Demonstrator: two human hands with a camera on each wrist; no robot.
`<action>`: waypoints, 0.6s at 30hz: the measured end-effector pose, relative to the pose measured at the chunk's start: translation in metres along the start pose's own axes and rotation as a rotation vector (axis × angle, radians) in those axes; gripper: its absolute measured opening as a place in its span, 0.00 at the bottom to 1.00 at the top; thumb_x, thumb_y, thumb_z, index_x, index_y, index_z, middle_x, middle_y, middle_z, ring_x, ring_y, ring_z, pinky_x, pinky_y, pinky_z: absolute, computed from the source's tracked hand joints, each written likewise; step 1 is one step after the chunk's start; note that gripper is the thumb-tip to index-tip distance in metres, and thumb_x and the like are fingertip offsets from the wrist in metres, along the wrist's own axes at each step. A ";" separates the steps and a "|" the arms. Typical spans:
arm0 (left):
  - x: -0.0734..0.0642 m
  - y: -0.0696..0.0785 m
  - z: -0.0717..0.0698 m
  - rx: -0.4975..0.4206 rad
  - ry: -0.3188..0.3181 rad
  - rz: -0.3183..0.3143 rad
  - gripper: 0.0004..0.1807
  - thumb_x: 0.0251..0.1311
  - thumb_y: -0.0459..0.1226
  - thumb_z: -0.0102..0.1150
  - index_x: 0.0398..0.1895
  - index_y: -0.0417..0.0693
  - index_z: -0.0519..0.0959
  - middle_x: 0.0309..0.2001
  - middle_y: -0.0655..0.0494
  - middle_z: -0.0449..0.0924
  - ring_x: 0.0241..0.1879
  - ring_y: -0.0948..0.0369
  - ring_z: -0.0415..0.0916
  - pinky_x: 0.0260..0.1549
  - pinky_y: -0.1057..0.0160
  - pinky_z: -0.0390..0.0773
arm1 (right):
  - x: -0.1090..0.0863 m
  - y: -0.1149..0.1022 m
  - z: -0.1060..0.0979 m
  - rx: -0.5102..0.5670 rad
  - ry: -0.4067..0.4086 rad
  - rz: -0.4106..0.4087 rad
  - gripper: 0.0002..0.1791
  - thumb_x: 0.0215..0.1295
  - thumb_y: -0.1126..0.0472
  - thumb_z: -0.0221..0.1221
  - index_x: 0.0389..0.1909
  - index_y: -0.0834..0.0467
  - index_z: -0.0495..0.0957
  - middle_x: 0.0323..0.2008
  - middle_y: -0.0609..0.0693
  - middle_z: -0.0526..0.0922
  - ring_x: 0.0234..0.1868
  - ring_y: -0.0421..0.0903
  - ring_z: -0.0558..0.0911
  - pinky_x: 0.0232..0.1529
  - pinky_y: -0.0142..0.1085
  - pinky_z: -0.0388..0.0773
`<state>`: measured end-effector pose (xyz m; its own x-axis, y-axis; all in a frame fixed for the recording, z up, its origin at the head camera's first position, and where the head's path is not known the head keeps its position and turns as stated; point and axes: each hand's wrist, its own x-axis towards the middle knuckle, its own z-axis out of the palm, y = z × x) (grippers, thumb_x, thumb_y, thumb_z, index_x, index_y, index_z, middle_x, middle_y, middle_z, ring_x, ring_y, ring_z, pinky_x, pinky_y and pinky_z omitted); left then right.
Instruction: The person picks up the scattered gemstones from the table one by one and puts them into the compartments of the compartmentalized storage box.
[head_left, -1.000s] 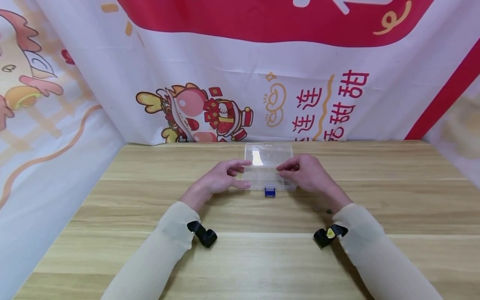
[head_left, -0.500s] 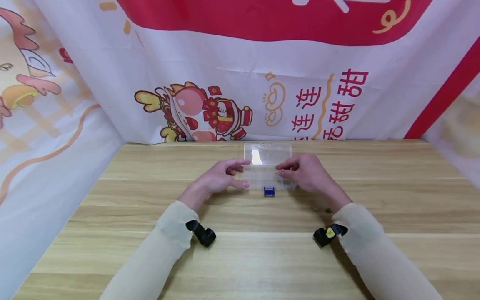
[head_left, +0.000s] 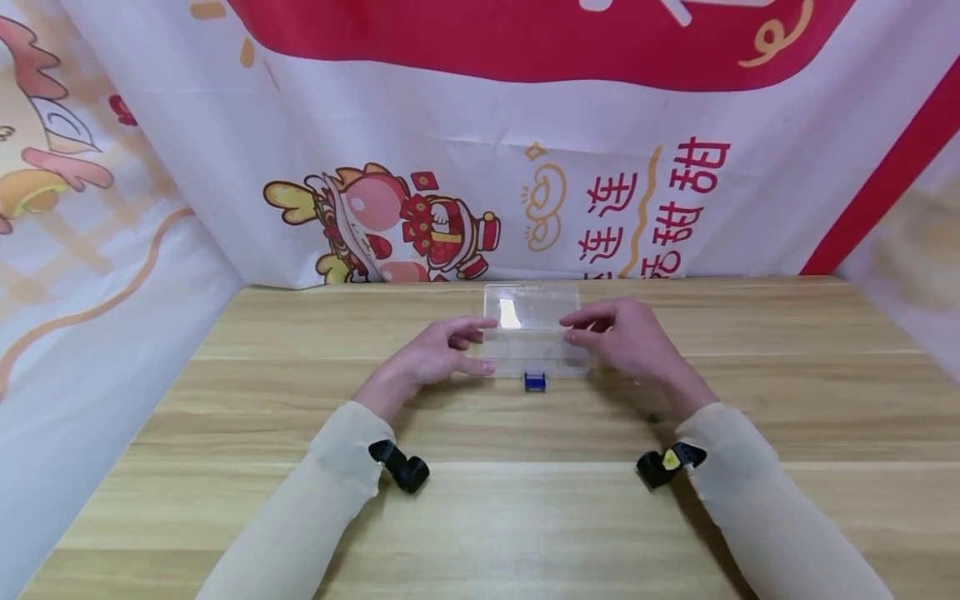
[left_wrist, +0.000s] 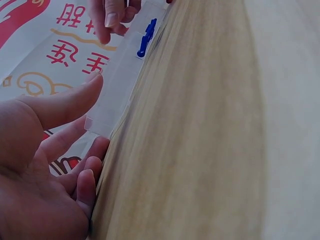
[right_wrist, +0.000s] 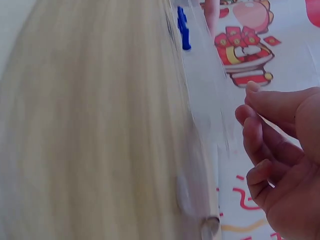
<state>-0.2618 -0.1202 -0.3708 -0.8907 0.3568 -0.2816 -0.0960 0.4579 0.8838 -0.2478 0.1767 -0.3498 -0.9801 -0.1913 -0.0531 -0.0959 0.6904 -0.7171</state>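
Observation:
A clear plastic divided box [head_left: 513,354] stands near the table's back edge, its clear lid [head_left: 540,304] raised open at the back. On its front is a blue latch [head_left: 535,382]. My left hand [head_left: 442,354] is at the box's left end, thumb by the front corner and index finger towards the hinge. In the left wrist view the fingers of this left hand [left_wrist: 55,155] lie loosely bent beside the box end. My right hand [head_left: 630,337] hovers over the right end, thumb and index tip slightly apart. Nothing shows between the fingertips of the right hand [right_wrist: 280,150].
On the wooden table [head_left: 487,517], a small dark green piece [head_left: 655,417] lies near my right wrist. Two small clear, rounded pieces show in the right wrist view, including a glassy one [right_wrist: 183,195]. A printed cloth [head_left: 450,108] hangs behind the table.
My right hand has moved a little right, away from the middle of the box, and its fingertips have parted slightly. The left hand stays at the box's left end.

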 end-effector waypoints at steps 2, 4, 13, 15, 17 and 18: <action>0.000 -0.001 0.000 -0.004 0.000 -0.003 0.38 0.61 0.38 0.77 0.74 0.70 0.76 0.71 0.54 0.73 0.65 0.51 0.66 0.68 0.50 0.68 | -0.002 0.004 -0.005 0.027 -0.006 0.013 0.15 0.73 0.52 0.67 0.58 0.47 0.88 0.52 0.49 0.87 0.48 0.51 0.80 0.41 0.40 0.80; 0.001 -0.002 -0.001 -0.009 -0.001 -0.005 0.38 0.61 0.38 0.77 0.73 0.70 0.76 0.71 0.54 0.73 0.65 0.51 0.66 0.68 0.50 0.68 | -0.003 0.010 -0.012 0.047 -0.011 0.023 0.16 0.74 0.52 0.66 0.59 0.47 0.87 0.53 0.50 0.86 0.47 0.52 0.79 0.39 0.40 0.81; 0.001 -0.002 -0.001 -0.014 -0.002 -0.012 0.39 0.59 0.38 0.78 0.73 0.71 0.76 0.70 0.55 0.73 0.65 0.51 0.65 0.66 0.51 0.68 | -0.002 0.045 -0.036 0.047 -0.057 0.020 0.17 0.73 0.54 0.67 0.60 0.48 0.86 0.52 0.53 0.84 0.49 0.52 0.79 0.43 0.38 0.81; 0.001 -0.001 -0.001 -0.012 -0.002 -0.011 0.39 0.59 0.38 0.78 0.73 0.71 0.76 0.70 0.55 0.73 0.64 0.51 0.65 0.66 0.51 0.68 | -0.001 0.053 -0.039 0.029 -0.080 0.007 0.17 0.73 0.55 0.67 0.60 0.49 0.86 0.51 0.54 0.84 0.49 0.52 0.78 0.44 0.37 0.80; 0.000 0.000 0.000 -0.011 -0.001 -0.006 0.39 0.59 0.37 0.78 0.73 0.71 0.76 0.70 0.55 0.73 0.64 0.51 0.65 0.66 0.51 0.67 | -0.001 0.059 -0.042 0.019 -0.100 0.005 0.16 0.73 0.56 0.67 0.59 0.48 0.86 0.50 0.54 0.85 0.48 0.51 0.78 0.44 0.37 0.79; 0.000 0.000 0.000 -0.010 0.000 -0.003 0.39 0.59 0.37 0.78 0.73 0.70 0.76 0.70 0.55 0.73 0.64 0.51 0.65 0.66 0.51 0.67 | -0.001 0.062 -0.044 0.016 -0.109 0.004 0.16 0.73 0.55 0.67 0.59 0.48 0.87 0.51 0.53 0.86 0.47 0.50 0.78 0.44 0.37 0.78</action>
<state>-0.2620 -0.1206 -0.3708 -0.8904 0.3555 -0.2841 -0.1031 0.4504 0.8869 -0.2609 0.2503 -0.3640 -0.9558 -0.2634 -0.1309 -0.0880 0.6806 -0.7274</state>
